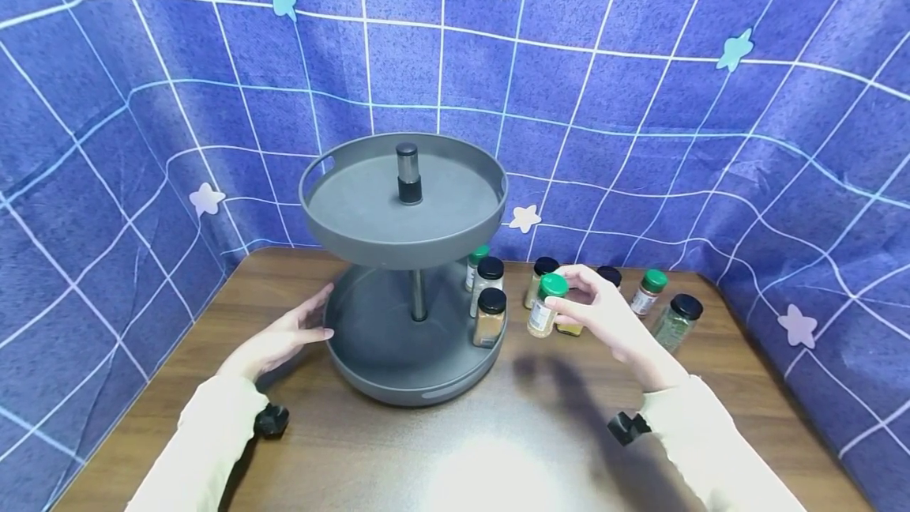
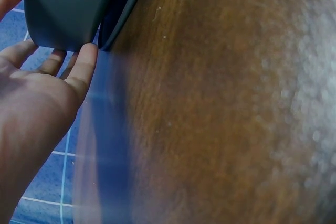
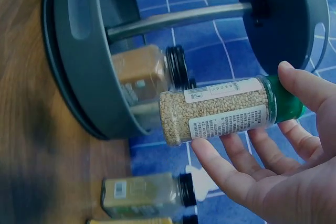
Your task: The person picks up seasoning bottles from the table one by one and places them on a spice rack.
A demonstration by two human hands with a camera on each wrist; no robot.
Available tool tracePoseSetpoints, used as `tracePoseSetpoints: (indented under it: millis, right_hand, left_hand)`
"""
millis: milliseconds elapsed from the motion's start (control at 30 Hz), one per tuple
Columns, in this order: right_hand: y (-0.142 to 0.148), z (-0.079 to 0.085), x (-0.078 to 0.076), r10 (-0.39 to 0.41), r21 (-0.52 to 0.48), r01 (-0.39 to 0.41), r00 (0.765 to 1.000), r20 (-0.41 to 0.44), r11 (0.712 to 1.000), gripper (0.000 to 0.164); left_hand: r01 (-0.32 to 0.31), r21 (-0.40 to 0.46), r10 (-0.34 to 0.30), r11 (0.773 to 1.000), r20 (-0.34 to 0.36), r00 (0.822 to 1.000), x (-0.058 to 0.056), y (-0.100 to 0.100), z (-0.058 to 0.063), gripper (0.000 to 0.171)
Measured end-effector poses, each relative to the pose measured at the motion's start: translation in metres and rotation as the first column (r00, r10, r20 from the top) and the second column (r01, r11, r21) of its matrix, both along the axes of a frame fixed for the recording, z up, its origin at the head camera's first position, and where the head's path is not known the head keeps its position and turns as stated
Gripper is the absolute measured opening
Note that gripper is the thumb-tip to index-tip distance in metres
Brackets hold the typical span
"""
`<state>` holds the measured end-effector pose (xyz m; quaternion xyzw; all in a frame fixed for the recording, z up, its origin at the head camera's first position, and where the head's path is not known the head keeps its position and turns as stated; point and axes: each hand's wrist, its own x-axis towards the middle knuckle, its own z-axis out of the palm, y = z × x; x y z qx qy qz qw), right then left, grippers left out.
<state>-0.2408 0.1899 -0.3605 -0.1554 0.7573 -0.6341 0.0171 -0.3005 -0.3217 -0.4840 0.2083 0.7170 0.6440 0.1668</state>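
Note:
A grey two-tier turntable organizer (image 1: pixel 405 397) stands on the table. My left hand (image 1: pixel 280 342) rests against the left side of its lower tray, fingers and thumb spread and fairly straight; the left wrist view shows the fingertips (image 2: pixel 86 59) touching the tray wall (image 2: pixel 68 9). My right hand (image 1: pixel 597 314) pinches a green-lidded jar of sesame seeds (image 3: pixel 215 108) by its lid and body, in the air just right of the lower tray. Inside that tray, at its right side, stand a jar of brown powder (image 1: pixel 489 329), another black-lidded jar (image 1: pixel 486 291) and a green-lidded jar (image 1: pixel 475 271).
Several more spice jars stand on the table at the right, among them a black-lidded one (image 1: pixel 543 283), a green-lidded one (image 1: pixel 648 293) and one with green herbs (image 1: pixel 677 324). A yellow jar (image 1: pixel 569 329) is partly behind my right hand. A blue curtain (image 1: pixel 604 101) surrounds the table.

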Motion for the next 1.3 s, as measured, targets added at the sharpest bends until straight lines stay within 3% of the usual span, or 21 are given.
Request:
tracePoseSetpoints:
  millis: [433, 1000, 1300]
  right_hand:
    - [-0.027, 0.002, 0.001, 0.061, -0.007, -0.061, 0.998, 0.012, 0.998, 0.044]
    - [-0.062, -0.014, 0.000, 0.104, -0.052, -0.104, 0.995, 0.004, 0.993, 0.041]
    - [-0.074, -0.026, 0.000, 0.062, 0.100, -0.047, 0.987, -0.145, 0.994, 0.036]
  left_hand:
    - [0.006, -0.007, -0.006, 1.000, 0.001, 1.000, 0.000, 0.001, 0.001, 0.085]
    - [-0.011, -0.018, 0.011, 1.000, -0.004, 1.000, 0.001, 0.000, -0.001, 0.084]
    - [-0.006, -0.022, 0.006, 1.000, -0.006, 1.000, 0.002, 0.000, 0.001, 0.085]
